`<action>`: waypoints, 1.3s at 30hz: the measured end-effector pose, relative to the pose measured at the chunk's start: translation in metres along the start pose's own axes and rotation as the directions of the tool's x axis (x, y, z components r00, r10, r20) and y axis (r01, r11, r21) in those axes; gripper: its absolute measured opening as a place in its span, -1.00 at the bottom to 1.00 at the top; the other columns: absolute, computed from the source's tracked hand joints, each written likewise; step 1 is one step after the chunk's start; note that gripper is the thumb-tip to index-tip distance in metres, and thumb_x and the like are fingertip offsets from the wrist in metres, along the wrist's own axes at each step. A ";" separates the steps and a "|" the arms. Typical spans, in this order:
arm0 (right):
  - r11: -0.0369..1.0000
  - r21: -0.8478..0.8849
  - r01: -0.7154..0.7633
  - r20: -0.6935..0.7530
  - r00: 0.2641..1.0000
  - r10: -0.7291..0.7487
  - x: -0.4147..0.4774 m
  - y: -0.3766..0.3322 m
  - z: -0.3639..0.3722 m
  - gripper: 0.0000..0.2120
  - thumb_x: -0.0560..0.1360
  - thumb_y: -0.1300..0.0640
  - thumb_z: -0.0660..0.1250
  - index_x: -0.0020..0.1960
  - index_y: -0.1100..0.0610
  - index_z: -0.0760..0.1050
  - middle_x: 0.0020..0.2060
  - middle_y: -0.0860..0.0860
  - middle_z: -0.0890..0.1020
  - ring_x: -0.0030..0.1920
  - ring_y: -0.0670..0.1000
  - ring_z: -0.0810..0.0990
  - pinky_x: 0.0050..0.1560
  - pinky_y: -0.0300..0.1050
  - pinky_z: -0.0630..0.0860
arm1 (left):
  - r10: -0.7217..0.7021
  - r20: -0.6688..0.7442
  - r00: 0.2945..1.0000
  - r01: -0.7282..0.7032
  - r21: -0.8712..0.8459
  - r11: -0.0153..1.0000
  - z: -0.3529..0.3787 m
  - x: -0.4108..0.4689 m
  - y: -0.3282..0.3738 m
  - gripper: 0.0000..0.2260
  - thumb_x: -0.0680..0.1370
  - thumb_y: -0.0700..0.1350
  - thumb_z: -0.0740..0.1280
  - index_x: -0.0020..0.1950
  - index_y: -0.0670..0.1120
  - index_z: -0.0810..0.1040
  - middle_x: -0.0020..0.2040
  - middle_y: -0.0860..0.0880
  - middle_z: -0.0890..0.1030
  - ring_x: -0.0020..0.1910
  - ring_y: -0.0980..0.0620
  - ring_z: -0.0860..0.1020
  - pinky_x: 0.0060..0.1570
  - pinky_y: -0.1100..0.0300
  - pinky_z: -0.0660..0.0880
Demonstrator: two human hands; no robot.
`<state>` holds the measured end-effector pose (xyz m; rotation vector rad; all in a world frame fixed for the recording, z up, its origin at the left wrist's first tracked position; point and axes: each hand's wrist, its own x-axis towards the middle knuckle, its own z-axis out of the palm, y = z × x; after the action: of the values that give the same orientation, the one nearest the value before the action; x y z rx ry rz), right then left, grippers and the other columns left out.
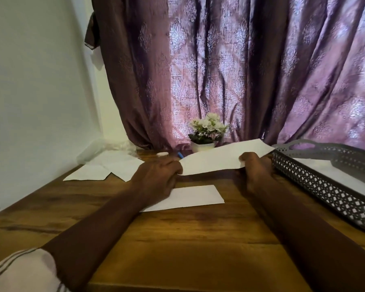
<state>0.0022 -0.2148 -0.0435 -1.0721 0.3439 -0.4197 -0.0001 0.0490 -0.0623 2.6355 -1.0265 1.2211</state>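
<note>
A white sheet of paper (217, 158) is held up above the wooden table (177, 239), tilted with its right end higher. My left hand (158, 175) grips its left end with curled fingers. My right hand (254, 171) pinches its lower right edge, thumb on top. A smaller white paper (194, 197) lies flat on the table under my hands, partly covered by my left wrist.
A grey perforated metal tray (325, 192) with white paper in it stands at the right. Several loose sheets (105, 169) lie at the left rear. A potted white flower (205, 133), a blue pen (180, 155) and a purple curtain (240, 70) are at the back.
</note>
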 end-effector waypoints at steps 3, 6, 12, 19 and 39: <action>0.961 -0.269 0.065 -0.079 0.993 -0.089 0.008 0.001 0.001 -0.74 0.51 0.20 0.36 0.15 0.01 0.42 0.21 0.18 0.58 0.14 0.16 0.60 0.03 0.11 0.62 | 0.036 0.003 0.999 -0.036 -0.044 0.998 0.003 0.003 -0.004 -0.85 0.48 -0.16 0.48 0.02 0.00 0.64 -0.05 0.03 0.68 -0.10 0.00 0.63 -0.14 0.27 0.36; 0.484 -0.835 0.260 -0.018 0.868 -0.497 0.012 0.008 -0.004 -0.05 0.41 0.06 0.46 0.62 0.14 -0.04 0.50 0.28 0.27 0.46 0.32 0.32 0.42 0.29 0.33 | 0.075 0.082 0.994 -0.067 -0.090 0.994 0.003 0.009 -0.002 -0.86 0.47 -0.12 0.46 0.00 0.05 0.67 -0.01 0.08 0.68 -0.03 0.06 0.61 -0.10 0.31 0.32; 0.000 -0.742 0.670 0.576 0.638 -0.511 0.003 0.004 0.006 -0.40 0.52 -0.17 0.31 0.49 0.05 0.39 0.45 0.11 0.46 0.45 0.18 0.41 0.42 0.17 0.36 | 0.053 0.221 0.974 0.013 -0.288 0.958 0.010 0.013 -0.011 -0.84 0.46 -0.17 0.41 -0.01 0.04 0.62 0.04 0.09 0.65 0.02 0.11 0.56 -0.01 0.33 0.38; -0.218 -0.754 0.619 0.594 0.785 0.175 0.004 0.037 0.018 -0.24 0.55 -0.50 -0.18 0.64 -0.17 0.09 0.66 0.04 0.10 0.65 0.11 0.03 0.58 0.28 -0.02 | -0.160 0.268 0.950 0.243 -0.312 0.918 0.009 0.014 -0.013 -0.64 0.53 0.34 0.24 -0.16 0.07 0.51 -0.26 0.14 0.58 -0.26 0.13 0.52 -0.26 0.11 0.42; -0.263 -0.748 0.609 0.584 0.793 0.174 -0.019 0.048 0.031 -0.22 0.55 -0.50 -0.12 0.63 -0.11 0.09 0.60 0.09 0.22 0.61 0.23 0.11 0.54 0.39 0.02 | -0.594 0.500 0.631 0.776 -0.428 0.464 0.010 0.026 -0.016 -0.67 0.38 0.07 0.62 0.05 0.03 0.62 0.36 0.03 0.55 0.27 0.00 0.52 0.27 0.05 0.48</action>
<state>0.0082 -0.1619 -0.0714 -2.9971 -0.2046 -0.0564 0.0283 0.0438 -0.0475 2.2687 -0.1650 0.2358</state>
